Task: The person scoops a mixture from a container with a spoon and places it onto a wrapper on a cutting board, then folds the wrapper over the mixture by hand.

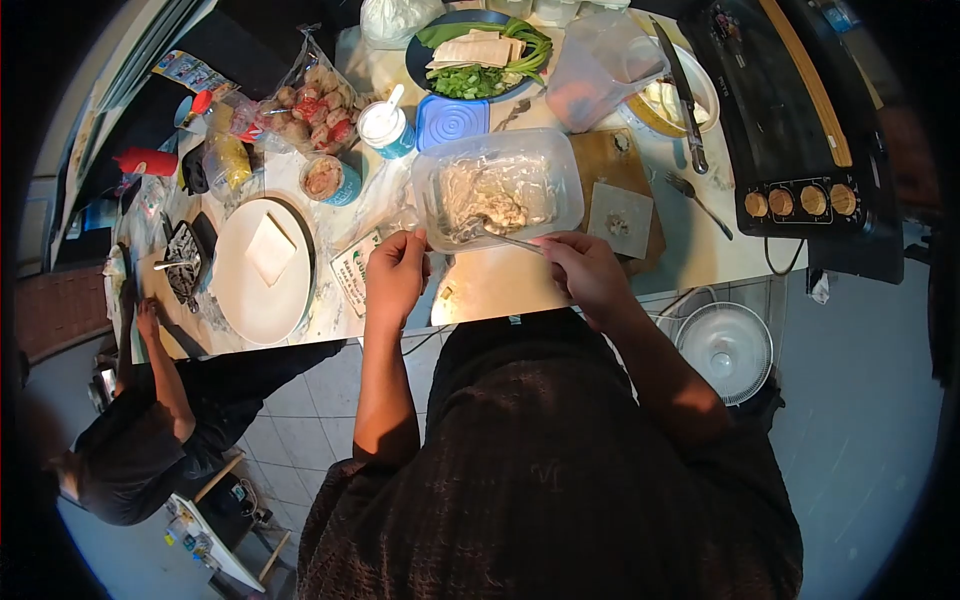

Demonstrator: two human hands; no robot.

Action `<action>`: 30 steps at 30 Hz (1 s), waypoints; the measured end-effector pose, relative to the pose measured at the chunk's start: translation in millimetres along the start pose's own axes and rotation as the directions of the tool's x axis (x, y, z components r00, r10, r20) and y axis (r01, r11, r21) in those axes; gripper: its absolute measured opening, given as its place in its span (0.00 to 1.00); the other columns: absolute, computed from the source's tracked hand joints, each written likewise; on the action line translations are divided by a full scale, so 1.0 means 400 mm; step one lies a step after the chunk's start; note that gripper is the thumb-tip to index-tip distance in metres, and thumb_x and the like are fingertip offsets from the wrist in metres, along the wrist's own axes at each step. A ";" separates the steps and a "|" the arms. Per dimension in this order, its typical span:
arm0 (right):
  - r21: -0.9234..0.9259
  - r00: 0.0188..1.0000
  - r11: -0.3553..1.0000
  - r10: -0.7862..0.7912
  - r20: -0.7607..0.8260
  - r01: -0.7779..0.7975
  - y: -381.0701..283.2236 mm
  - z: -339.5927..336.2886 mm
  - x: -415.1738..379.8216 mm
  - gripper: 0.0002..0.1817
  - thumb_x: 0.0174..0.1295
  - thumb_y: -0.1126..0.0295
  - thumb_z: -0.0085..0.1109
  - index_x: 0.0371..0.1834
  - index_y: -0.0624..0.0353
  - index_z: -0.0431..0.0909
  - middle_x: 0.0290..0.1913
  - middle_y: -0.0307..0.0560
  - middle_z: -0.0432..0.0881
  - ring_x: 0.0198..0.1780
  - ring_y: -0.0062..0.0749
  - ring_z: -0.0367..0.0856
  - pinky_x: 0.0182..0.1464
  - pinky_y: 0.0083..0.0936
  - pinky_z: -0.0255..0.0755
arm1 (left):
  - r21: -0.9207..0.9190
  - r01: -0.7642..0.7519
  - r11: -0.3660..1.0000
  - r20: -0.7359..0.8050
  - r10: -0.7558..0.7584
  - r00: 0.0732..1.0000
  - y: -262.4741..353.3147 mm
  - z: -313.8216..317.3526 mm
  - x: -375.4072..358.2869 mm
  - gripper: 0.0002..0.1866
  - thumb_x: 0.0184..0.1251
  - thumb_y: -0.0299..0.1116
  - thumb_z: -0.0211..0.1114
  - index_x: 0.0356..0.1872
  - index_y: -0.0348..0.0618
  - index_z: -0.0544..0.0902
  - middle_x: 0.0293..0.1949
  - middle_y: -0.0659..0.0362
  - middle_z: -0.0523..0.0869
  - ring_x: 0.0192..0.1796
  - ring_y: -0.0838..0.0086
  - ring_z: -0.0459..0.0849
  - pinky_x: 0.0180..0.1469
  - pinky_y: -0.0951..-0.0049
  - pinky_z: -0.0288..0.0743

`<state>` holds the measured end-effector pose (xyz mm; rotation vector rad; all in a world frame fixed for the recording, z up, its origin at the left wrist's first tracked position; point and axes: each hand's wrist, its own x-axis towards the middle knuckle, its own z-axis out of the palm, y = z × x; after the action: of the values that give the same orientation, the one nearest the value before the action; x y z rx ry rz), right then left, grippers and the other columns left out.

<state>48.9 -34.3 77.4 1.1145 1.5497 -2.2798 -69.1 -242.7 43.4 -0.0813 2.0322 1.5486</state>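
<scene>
A clear plastic container of pale shredded filling stands on the table in front of me. My left hand pinches its near left rim. My right hand holds a metal fork whose head lies in the filling. A square dumpling wrapper with a dab of filling rests on a wooden board just right of the container.
A white plate with a wrapper lies at left. A dark plate of wrappers and greens, a blue lid, a tub, bagged food, a knife, another fork and an electric grill surround it. Another person sits at left.
</scene>
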 end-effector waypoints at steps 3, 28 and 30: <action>-0.159 0.998 0.985 -0.056 0.036 0.061 -0.005 -0.007 0.005 0.11 0.69 0.71 0.50 0.48 0.64 0.79 0.20 0.27 0.67 0.19 0.10 0.58 0.20 0.14 0.49 | 0.015 0.004 1.000 0.009 -0.005 1.000 0.005 -0.003 0.000 0.17 0.73 0.40 0.58 0.28 0.37 0.80 0.15 0.64 0.74 0.16 0.83 0.68 0.19 0.79 0.59; 0.664 0.907 0.618 0.276 0.318 -0.421 0.053 0.034 -0.036 0.08 0.73 0.69 0.40 0.47 0.56 0.70 0.16 0.27 0.53 0.16 0.16 0.50 0.21 0.17 0.51 | -0.068 0.027 0.997 0.003 -0.027 1.000 0.013 -0.003 -0.009 0.17 0.76 0.38 0.53 0.29 0.38 0.79 0.16 0.64 0.74 0.14 0.83 0.66 0.17 0.79 0.57; 0.692 0.900 0.576 0.284 0.331 -0.436 0.058 0.017 -0.028 0.07 0.74 0.69 0.40 0.45 0.55 0.69 0.16 0.27 0.52 0.16 0.16 0.50 0.21 0.17 0.51 | -0.067 0.025 0.997 0.012 -0.024 1.000 0.014 -0.006 -0.008 0.17 0.76 0.38 0.53 0.29 0.38 0.79 0.16 0.64 0.74 0.14 0.83 0.66 0.17 0.79 0.57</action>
<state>65.4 -53.3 69.0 1.1672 0.1726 -2.6427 -69.7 -244.1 50.2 -0.1230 1.9630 1.5990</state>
